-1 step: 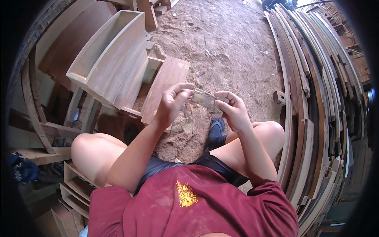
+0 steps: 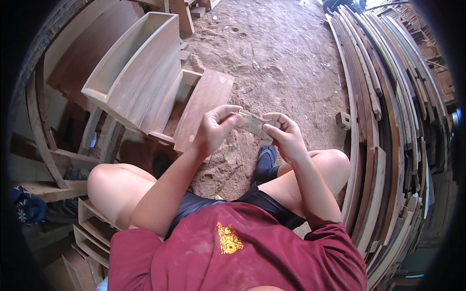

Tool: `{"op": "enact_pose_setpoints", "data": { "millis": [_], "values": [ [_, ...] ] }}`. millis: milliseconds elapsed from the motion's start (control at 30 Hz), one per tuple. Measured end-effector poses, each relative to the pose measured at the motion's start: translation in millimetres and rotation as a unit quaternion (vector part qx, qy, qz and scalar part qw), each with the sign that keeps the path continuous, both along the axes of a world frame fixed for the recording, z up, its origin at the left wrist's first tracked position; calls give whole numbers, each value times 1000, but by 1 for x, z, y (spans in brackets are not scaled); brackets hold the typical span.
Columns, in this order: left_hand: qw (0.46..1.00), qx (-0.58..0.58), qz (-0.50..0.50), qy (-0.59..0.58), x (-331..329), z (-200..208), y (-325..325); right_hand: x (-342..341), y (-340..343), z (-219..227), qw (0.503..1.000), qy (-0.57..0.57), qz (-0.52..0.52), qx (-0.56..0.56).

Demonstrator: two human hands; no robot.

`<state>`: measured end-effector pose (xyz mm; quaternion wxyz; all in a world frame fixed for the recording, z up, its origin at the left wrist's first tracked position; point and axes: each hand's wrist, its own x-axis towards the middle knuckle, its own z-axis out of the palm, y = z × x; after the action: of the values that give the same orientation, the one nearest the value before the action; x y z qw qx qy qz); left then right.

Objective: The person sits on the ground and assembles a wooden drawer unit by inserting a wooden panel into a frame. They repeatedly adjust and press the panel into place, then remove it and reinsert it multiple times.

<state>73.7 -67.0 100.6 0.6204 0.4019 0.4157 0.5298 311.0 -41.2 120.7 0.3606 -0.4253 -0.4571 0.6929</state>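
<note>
Between both hands, above the sandy ground, is a thin, flat, pale brownish-grey rectangular piece point(image 2: 252, 124); its exact kind is hard to make out. My left hand point(image 2: 216, 127) pinches its left end between thumb and fingers. At the other end, my right hand point(image 2: 285, 135) grips it with the thumb pressed on top and the fingers curled behind. Just left of my left hand lies a flat reddish wooden panel point(image 2: 206, 104), part of an open drawer.
Wooden drawers point(image 2: 141, 77) are stacked on a frame at the left. Along the right side runs a long stack of boards point(image 2: 374, 126). A small wooden block point(image 2: 343, 120) sits against it. Sandy ground point(image 2: 276, 53) stretches ahead, and a sandal point(image 2: 265, 157) is on my right foot.
My left hand has shifted slightly down and right, its fingers now closer together on the piece. The piece's face has tilted a little. My right hand stays almost in place.
</note>
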Motion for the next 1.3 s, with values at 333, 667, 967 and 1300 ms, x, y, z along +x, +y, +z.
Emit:
{"op": "enact_pose_setpoints", "data": {
  "millis": [333, 667, 967, 1300],
  "values": [
    [906, 217, -71, 357, 1, -50, 12, -13, 21, -71, 936, 36, 166, -309],
    [666, 95, 189, 716, -63, -143, 41, -68, 94, -211, 941, -308, 127, -50],
    [685, -32, 117, 719, -44, -124, 51, -119, 69, -290, 960, -265, -82, 42],
    [669, -20, 126, 732, -45, -134, 47, -129, 65, -282, 951, -270, -136, 61]
  ]
}}
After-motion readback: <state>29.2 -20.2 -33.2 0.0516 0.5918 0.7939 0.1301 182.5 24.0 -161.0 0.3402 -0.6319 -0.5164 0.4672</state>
